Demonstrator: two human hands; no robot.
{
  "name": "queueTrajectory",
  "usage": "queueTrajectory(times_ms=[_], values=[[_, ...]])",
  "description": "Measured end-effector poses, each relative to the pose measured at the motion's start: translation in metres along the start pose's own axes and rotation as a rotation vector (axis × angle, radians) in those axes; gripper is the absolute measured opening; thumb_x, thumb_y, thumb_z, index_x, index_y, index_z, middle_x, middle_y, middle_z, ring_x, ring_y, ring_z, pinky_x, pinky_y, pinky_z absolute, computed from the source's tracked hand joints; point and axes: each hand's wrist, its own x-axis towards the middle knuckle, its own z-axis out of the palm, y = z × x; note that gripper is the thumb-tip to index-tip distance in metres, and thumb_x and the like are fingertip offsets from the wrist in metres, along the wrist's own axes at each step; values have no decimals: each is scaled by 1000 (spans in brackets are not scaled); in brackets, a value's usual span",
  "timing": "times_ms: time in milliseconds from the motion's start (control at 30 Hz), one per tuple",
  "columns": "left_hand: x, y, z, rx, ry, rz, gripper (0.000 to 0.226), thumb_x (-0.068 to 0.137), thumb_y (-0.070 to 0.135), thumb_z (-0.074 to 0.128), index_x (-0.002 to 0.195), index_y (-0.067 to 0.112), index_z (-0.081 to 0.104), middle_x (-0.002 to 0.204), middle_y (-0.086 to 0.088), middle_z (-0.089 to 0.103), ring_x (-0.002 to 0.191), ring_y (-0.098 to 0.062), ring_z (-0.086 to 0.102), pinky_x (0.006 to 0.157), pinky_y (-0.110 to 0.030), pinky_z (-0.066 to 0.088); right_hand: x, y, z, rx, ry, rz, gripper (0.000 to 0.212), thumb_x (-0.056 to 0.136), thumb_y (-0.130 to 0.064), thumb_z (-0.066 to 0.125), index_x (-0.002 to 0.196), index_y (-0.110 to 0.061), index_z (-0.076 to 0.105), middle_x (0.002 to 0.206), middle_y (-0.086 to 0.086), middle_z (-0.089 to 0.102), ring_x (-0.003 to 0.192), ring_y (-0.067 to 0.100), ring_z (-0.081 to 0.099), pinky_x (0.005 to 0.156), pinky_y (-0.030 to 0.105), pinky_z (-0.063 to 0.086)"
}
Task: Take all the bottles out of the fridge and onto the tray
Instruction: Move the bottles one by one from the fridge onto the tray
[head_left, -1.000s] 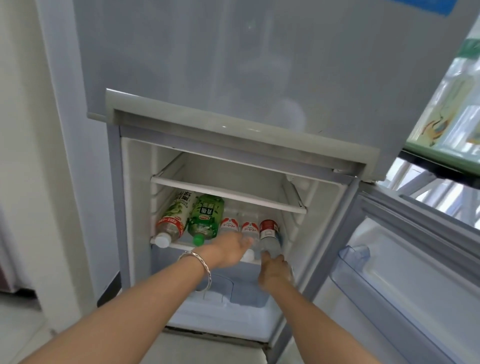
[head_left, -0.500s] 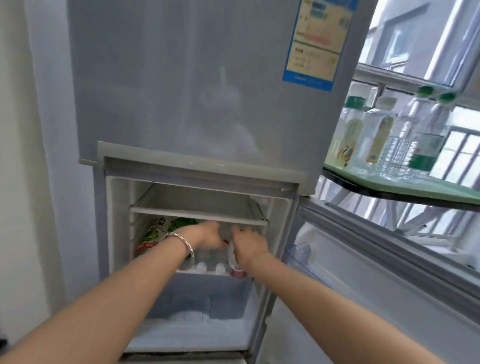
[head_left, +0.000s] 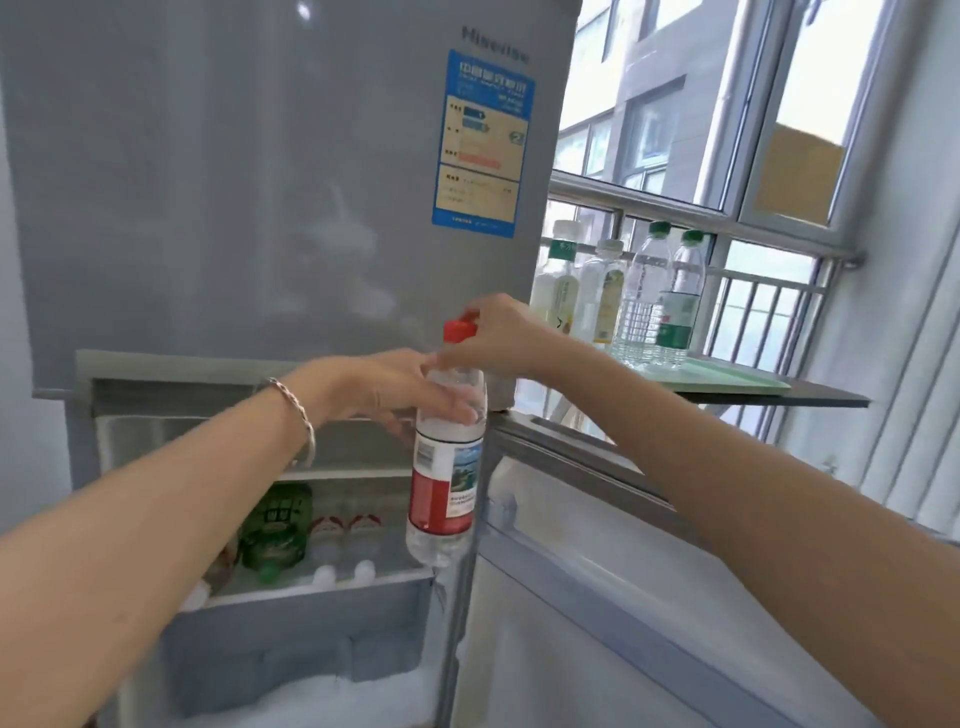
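Note:
A clear water bottle (head_left: 445, 488) with a red cap and a red label hangs upright in front of the open fridge compartment (head_left: 322, 603). My right hand (head_left: 501, 335) pinches its cap from above. My left hand (head_left: 400, 392) wraps its fingers across the bottle's shoulder, thumb underneath. On the fridge shelf lie a green bottle (head_left: 271, 525) and two red-labelled water bottles (head_left: 343, 545), caps toward me. My left forearm partly hides one more bottle at the shelf's left end. A light green tray (head_left: 727, 379) at the right carries several upright bottles (head_left: 641, 301).
The lower fridge door (head_left: 623, 597) stands open to the right, below the tray's dark shelf (head_left: 810, 399). The closed upper fridge door (head_left: 260, 182) bears a blue sticker. A barred window (head_left: 753, 291) is behind the tray. A drawer sits under the fridge shelf.
The red-capped water bottle has come off the fridge shelf and risen upright. My right hand lifted with it, my left hand left the shelf and joined it. My view swung up and right.

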Motion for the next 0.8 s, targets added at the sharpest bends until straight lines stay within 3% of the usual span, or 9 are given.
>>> queueTrajectory(times_ms=[167,300,367,433,533,600,667,733,800], values=[[21,57,-1,-67,109,180,42,79,43,70,115,23,64,106,1,74,100,-18,70,78,-31,56,-5,32,-63,313,68,-25,47,81,-41,71,117,-16,52,95,0,59,70,10,53,60,22,44],[48,108,5,-154,254,277,42,77,43,72,113,22,65,108,-3,73,103,-21,69,93,-36,53,-9,80,-101,442,-234,19,52,87,-56,52,121,-17,53,113,7,61,95,21,57,80,28,49],[62,131,7,-151,344,330,49,74,45,74,117,22,64,108,-3,72,103,-21,68,89,-33,54,-10,105,-116,542,-372,13,62,75,-60,63,124,-23,52,120,4,62,103,19,62,82,27,52],[76,152,11,-164,421,375,64,68,51,77,122,21,60,110,-1,69,102,-19,67,79,-28,53,-9,128,-122,486,-429,36,72,67,-47,79,128,-26,49,126,2,62,113,18,62,92,31,52],[91,174,20,-216,512,443,74,71,50,77,133,16,52,119,-1,63,98,-14,63,74,-23,51,-3,150,-114,345,-252,17,43,78,-20,74,118,-22,57,112,0,66,103,15,62,93,33,48],[102,181,26,-293,537,470,88,70,50,78,142,16,40,132,-6,56,110,-19,59,90,-31,51,5,162,-109,403,-101,-5,30,80,-15,73,107,-19,63,100,-1,70,90,13,64,85,32,50],[115,179,32,-392,465,443,103,70,56,74,151,23,19,150,-13,40,129,-30,48,104,-48,44,14,172,-101,451,2,-14,33,77,-13,76,107,-17,63,96,2,71,85,15,65,77,30,52],[129,169,41,-387,416,348,99,80,59,62,153,27,4,156,-15,28,135,-35,40,106,-55,40,28,184,-88,473,68,-1,41,74,-12,78,111,-15,60,95,4,70,84,18,65,71,30,53],[145,154,52,-291,423,242,87,88,59,50,153,24,5,149,-15,38,128,-34,45,104,-55,41,39,193,-72,521,96,65,47,73,-9,79,114,-14,59,96,1,69,85,15,65,67,28,54]])
